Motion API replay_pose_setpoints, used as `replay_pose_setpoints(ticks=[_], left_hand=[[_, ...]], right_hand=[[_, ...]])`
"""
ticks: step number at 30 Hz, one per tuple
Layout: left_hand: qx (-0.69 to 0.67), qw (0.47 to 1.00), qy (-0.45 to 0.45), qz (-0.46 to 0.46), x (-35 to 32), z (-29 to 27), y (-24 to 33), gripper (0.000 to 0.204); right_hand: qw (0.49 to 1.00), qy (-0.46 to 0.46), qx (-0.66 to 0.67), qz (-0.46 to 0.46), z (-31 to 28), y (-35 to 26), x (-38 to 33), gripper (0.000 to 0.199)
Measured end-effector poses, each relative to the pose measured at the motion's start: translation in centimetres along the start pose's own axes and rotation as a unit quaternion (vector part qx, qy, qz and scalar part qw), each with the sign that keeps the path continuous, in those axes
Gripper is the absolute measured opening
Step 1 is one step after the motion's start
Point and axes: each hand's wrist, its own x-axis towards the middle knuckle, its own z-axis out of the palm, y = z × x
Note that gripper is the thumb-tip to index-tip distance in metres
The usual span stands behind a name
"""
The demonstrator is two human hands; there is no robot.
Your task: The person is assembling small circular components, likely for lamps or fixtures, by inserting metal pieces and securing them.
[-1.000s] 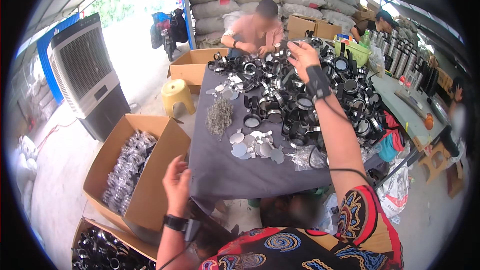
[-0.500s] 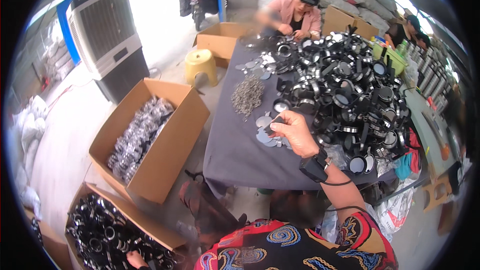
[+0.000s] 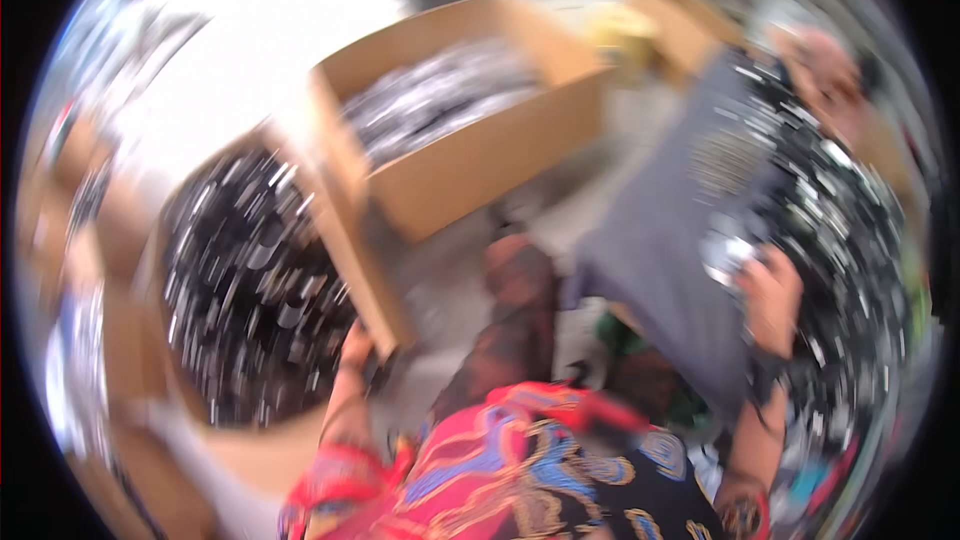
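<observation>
Motion smears the whole head view. My left hand point(image 3: 357, 348) is at the near right corner of a cardboard box point(image 3: 335, 240) filled with black and silver ring-shaped parts point(image 3: 250, 280). Its fingers are blurred, and whether it grips the box wall or a part cannot be told. My right hand point(image 3: 772, 290), with a dark band on its wrist, is over the grey cloth-covered table point(image 3: 640, 230). Close to its fingertips lie pale round discs point(image 3: 728, 252). The blur hides whether anything is in those fingers.
A second open box point(image 3: 490, 165) holds clear-wrapped items point(image 3: 440, 95). A heap of black and silver parts point(image 3: 850, 230) covers the table's right side, beside a pile of small metal pieces point(image 3: 728, 162). Across the table sits a co-worker point(image 3: 825, 80). A yellow stool point(image 3: 620, 32) stands beyond the second box.
The view has swung left and down, bringing the box of black parts nearer the middle. My left hand has moved from among those parts to the box's near corner. My right hand stays by the discs.
</observation>
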Motion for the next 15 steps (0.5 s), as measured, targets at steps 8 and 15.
replay_pose_setpoints(ticks=[8,15], left_hand=[[0.226,0.925,0.278,-0.124,-3.5,-0.2,2.2,0.056],[0.274,0.852,0.443,-0.055,-2.2,-1.9,8.4,0.044]], right_hand=[[0.989,-0.090,0.111,0.030,-5.4,8.6,1.1,0.003],[0.994,-0.058,0.087,0.038,-4.0,7.5,1.0,0.006]])
